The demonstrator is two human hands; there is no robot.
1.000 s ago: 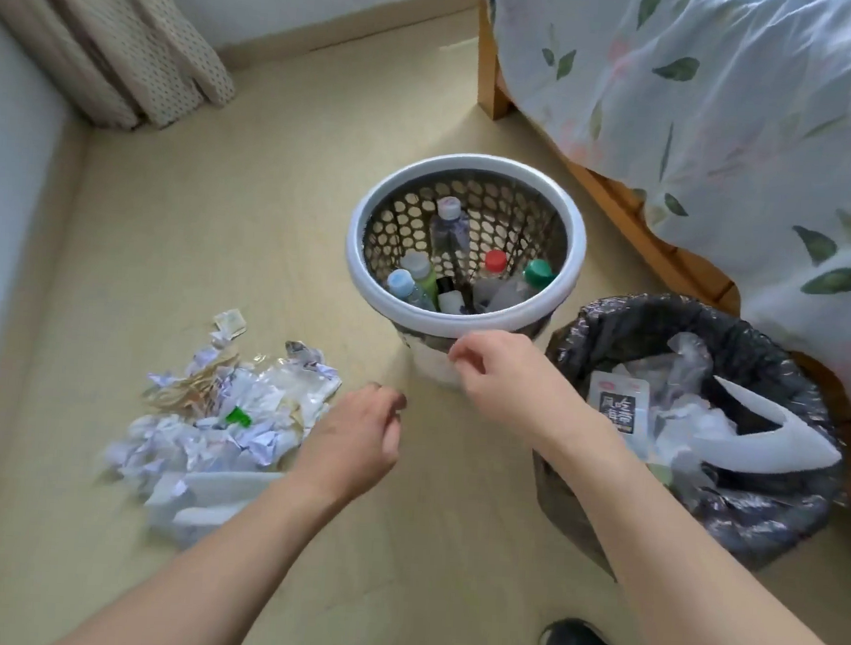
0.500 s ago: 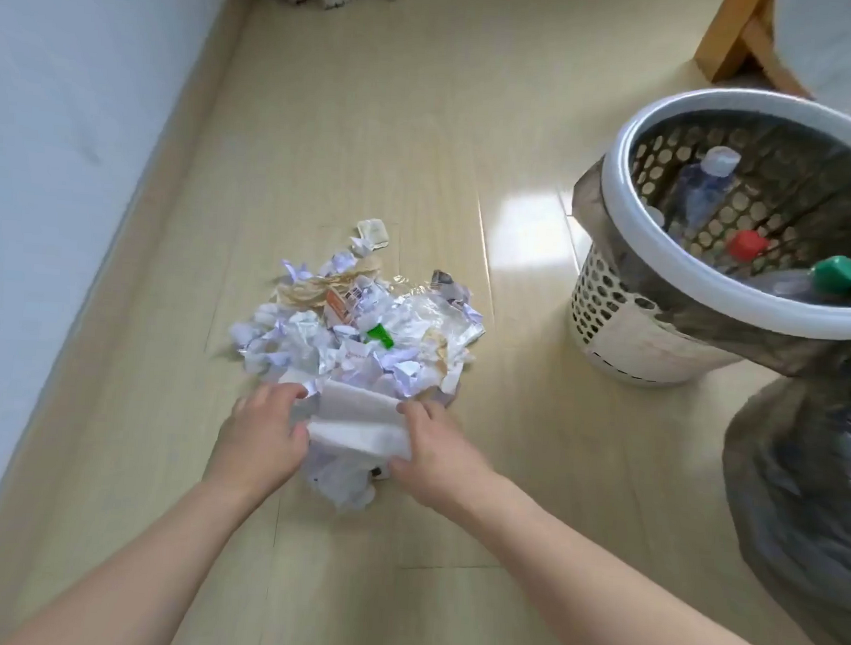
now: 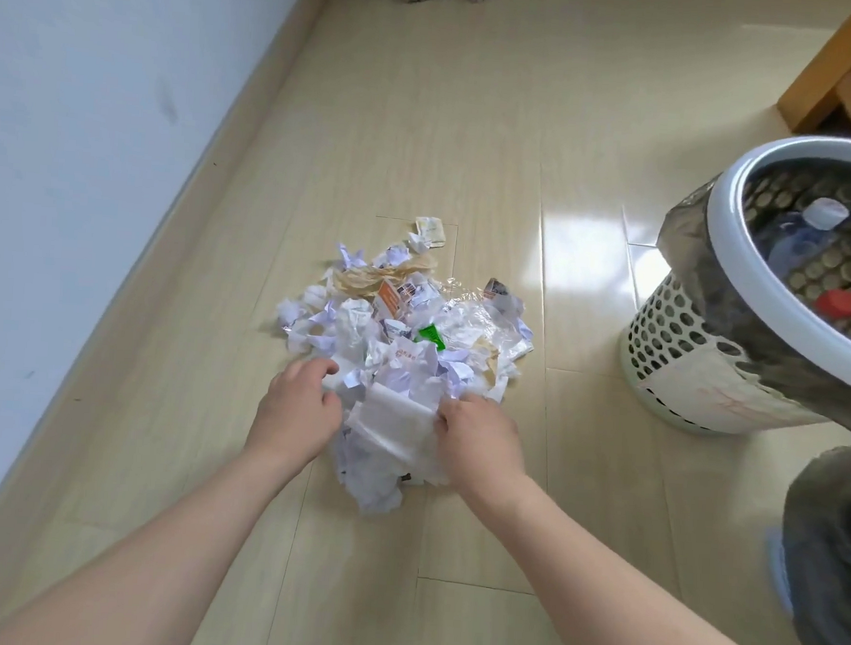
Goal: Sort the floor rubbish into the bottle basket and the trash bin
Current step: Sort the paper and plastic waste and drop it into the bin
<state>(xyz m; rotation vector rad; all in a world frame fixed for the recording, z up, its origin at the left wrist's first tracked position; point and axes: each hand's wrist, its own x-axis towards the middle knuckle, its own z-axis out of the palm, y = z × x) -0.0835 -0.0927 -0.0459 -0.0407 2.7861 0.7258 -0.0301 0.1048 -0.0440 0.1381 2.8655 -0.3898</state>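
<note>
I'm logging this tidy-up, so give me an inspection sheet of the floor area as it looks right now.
Surface: pale wood-look floor, glare patch near the basket.
Job's things: rubbish pile of crumpled paper and wrappers on the floor; bottle basket at right holds capped bottles; trash bin at lower right edge, contents unseen.
Clutter: small wrapper lying apart beyond the pile.
Hands: left hand and right hand grip the pile's near edge from both sides.
Cables: nothing seen.
Surroundings: wall at left, wooden bed leg at upper right.
</note>
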